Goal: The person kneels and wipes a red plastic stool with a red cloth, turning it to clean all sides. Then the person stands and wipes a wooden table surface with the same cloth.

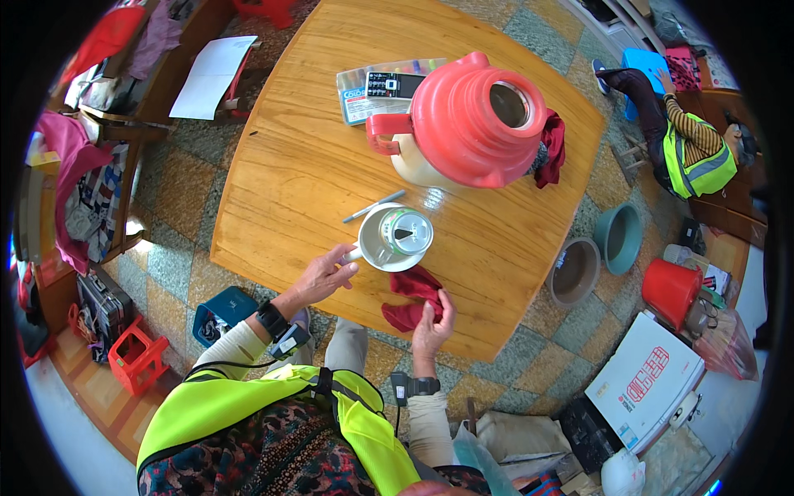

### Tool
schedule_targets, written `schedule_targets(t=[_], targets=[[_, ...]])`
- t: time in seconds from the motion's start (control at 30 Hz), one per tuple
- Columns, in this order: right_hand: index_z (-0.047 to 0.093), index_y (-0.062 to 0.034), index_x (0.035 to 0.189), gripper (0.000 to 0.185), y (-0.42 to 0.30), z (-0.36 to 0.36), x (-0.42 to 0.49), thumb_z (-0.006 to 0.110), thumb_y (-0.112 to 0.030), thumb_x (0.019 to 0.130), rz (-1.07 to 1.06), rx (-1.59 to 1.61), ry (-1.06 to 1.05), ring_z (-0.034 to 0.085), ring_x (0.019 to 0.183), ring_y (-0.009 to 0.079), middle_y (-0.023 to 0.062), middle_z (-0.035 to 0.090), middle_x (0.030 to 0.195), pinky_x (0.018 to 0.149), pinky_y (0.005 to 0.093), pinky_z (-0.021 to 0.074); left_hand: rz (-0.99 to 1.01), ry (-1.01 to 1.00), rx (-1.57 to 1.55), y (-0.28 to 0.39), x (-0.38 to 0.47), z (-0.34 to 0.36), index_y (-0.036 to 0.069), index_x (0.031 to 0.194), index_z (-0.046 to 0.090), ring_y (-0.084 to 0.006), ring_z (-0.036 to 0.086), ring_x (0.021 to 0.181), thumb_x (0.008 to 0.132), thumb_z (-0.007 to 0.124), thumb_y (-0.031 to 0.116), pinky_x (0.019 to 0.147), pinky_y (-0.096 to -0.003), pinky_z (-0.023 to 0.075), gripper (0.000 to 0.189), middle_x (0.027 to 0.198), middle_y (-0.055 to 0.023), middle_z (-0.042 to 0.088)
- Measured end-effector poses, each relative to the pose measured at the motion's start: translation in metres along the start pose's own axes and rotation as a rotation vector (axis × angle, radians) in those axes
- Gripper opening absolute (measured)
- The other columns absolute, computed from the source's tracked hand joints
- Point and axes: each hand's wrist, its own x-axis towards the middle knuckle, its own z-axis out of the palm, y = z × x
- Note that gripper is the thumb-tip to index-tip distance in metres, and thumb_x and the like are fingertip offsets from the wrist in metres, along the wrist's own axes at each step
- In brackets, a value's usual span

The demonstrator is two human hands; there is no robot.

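Observation:
My left hand [325, 273] pinches the handle of a white mug [371, 243] on the wooden table. Within the mug's rim is a drink can [410, 233], its silver top facing up with a dark opening. How deep the can sits is hidden. Close to the table's near edge, my right hand [434, 322] grips a dark red cloth [406, 313] between thumb and fingers. A grey pen [374, 206] lies just beyond the mug. Farther off stands a large thermos jug [459, 124] with a red top and an uncovered mouth.
Behind the jug, a keypad phone [394, 85] rests on a case of colour markers [356, 102]. Another dark red cloth [552, 149] lies beside the jug. Two basins [574, 273] stand on the tiled floor at right. A person in a yellow vest [695, 155] sits beyond.

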Motion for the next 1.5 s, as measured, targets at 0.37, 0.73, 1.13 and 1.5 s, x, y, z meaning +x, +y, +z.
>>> schedule_targets(t=[0.37,0.73,1.13,1.5], targets=[[0.06,-0.0054,0.125,0.038,0.016,0.022,0.009,0.065,-0.004,0.087,-0.117,-0.279,-0.017,0.05,0.118,0.036,0.0165,0.058,0.13,0.101,0.0477,0.0393,0.003,0.003,-0.041,-0.022,0.0,-0.017,0.0,0.119,0.057,-0.0124,0.064,0.076,0.104,0.052,0.027,0.072,-0.0282,0.0542,0.032,0.087,-0.0054,0.063],[0.05,-0.0111,0.141,0.052,0.009,0.031,0.021,0.065,-0.017,0.091,-0.262,-0.406,-0.179,0.039,0.134,0.0386,0.0156,0.043,0.149,0.11,0.0517,0.0308,0.104,0.132,-0.152,-0.026,0.023,-0.07,0.003,0.113,0.058,-0.0114,0.063,0.076,0.104,0.053,0.027,0.071,-0.0267,0.0531,0.026,0.086,-0.0039,0.063],[0.056,-0.0122,0.137,0.044,-0.014,0.091,0.092,0.061,-0.012,0.093,-0.485,-0.464,-0.33,0.036,0.138,0.0344,0.0117,0.044,0.148,0.111,0.0516,0.0298,0.119,0.292,-0.181,-0.016,-0.003,-0.075,0.006,0.146,0.04,-0.0147,0.065,0.083,0.104,0.053,0.026,0.077,-0.0293,0.0554,0.049,0.11,-0.0092,0.065],[0.06,-0.0153,0.132,0.042,-0.035,0.15,0.072,0.059,-0.027,0.091,-0.619,-0.598,-0.295,0.038,0.136,0.0319,0.0093,0.047,0.147,0.109,0.0528,0.0292,-0.42,0.326,-0.068,-0.117,-0.163,-0.105,0.0,0.118,0.058,-0.0151,0.068,0.075,0.098,0.062,0.022,0.064,-0.0281,0.0552,0.031,0.097,-0.009,0.068]])
